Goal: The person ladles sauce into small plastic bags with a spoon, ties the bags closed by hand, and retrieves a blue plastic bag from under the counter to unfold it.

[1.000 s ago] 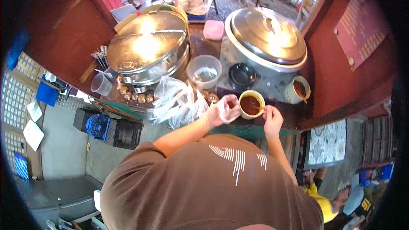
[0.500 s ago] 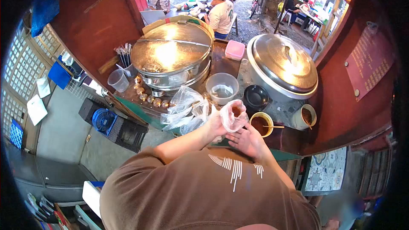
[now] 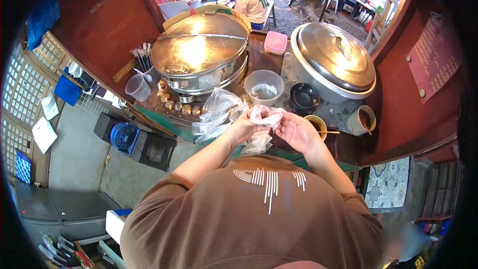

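Note:
A thin clear plastic bag (image 3: 267, 117) is held in front of my chest, its mouth bunched and gathered. My left hand (image 3: 243, 126) grips its left side. On the other side, the fingers of my right hand (image 3: 298, 132) pinch the rim. More plastic (image 3: 258, 142) hangs below; I cannot tell if it is the same bag. Loose plastic bags (image 3: 215, 117) lie left of my hands. Just beyond stands a clear plastic tub (image 3: 264, 89), with stacked black bowls (image 3: 304, 99) beside it. A yellow-rimmed sauce tub (image 3: 313, 121) with a stick in it is partly behind my right hand.
A large lidded steamer (image 3: 199, 57) fills the counter's left, a lidded pot (image 3: 333, 60) its right. Small capped jars (image 3: 178, 106), a clear cup (image 3: 138, 87), a pink container (image 3: 275, 43) and a second sauce tub (image 3: 359, 121) stand around. People sit outside.
My right hand has moved up from below the bag to its rim. The bag's mouth, wide with reddish-brown sauce showing inside, is now gathered in. The camera view has shifted slightly.

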`<state>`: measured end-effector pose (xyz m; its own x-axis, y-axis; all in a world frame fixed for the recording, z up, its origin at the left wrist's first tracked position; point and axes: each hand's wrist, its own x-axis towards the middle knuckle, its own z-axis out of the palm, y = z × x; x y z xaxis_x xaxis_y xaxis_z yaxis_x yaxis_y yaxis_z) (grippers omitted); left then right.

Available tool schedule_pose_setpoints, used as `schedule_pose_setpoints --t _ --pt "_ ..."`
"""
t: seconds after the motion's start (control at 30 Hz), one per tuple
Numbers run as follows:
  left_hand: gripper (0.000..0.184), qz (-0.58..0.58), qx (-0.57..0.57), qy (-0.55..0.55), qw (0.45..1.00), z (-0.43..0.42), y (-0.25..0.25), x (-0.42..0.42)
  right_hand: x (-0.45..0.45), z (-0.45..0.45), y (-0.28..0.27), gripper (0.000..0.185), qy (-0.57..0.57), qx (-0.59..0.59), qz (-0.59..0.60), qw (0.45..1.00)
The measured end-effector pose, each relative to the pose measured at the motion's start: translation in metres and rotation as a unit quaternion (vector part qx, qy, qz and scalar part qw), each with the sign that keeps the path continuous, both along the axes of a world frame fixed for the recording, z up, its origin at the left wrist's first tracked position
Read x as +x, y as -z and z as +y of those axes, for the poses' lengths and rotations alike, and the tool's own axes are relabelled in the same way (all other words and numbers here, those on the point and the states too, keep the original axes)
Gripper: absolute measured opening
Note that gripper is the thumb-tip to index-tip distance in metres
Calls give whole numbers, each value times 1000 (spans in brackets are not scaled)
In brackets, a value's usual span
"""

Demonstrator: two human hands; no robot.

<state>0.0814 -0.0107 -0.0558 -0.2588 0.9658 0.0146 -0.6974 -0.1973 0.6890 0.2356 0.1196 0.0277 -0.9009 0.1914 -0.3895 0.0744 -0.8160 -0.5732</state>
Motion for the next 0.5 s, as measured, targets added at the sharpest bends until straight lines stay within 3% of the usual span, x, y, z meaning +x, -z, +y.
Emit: schedule_pose_setpoints --t 0.03,0.1,0.17,0.2,0.27,0.33,0.4,0.43,0.5 --pt "54 32 4 13 999 -1 -2 -3 -2 -1 -3 19 13 16 11 1000" --pt "59 203 -58 18 977 -4 -10 -11 -7 -1 -8 12 49 49 23 997" --pt "65 363 -113 -8 925 -3 -21 -14 -15 7 -3 10 37 112 44 992" --pt "78 459 -138 -3 878 -1 -28 -15 -16 9 1 10 32 139 48 989" --pt "93 541 -129 -64 828 5 -24 -16 -19 8 -5 9 11 140 48 989" --pt "107 573 -53 -118 809 6 -57 -4 -24 11 -4 8 9 174 60 983" --pt "107 569 -19 -104 815 14 -76 2 -24 16 -6 8 3 207 59 977" --pt "88 557 -28 -80 826 13 -95 7 -23 15 -12 10 6 207 69 976" --pt "69 595 -72 -85 796 21 -101 6 -17 19 -14 14 57 240 78 966"
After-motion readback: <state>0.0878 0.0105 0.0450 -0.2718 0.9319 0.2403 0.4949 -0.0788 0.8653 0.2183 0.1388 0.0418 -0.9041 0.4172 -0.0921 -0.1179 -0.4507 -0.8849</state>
